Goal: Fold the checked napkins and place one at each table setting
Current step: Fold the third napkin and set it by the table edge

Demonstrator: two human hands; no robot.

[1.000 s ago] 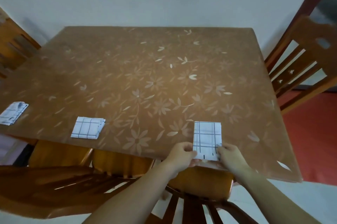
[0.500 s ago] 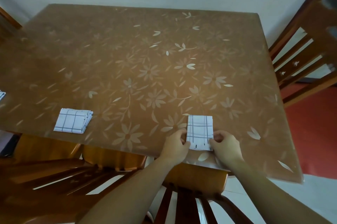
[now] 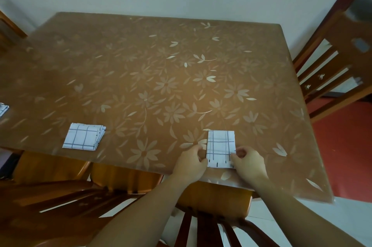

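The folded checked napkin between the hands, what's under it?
The white checked napkin lies on the brown flowered table cover. The cover beneath it is hidden.

Three folded napkins along the table's (image 3: pixel 181 25) near edge: far-left (image 3: pixel 3 108), left-centre (image 3: pixel 84 136), right (image 3: pixel 221 146).

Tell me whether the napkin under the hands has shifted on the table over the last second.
Yes. The napkin has slid away from the table's near edge, which it overhung a second ago; it now lies fully on the top, both hands on its near corners.
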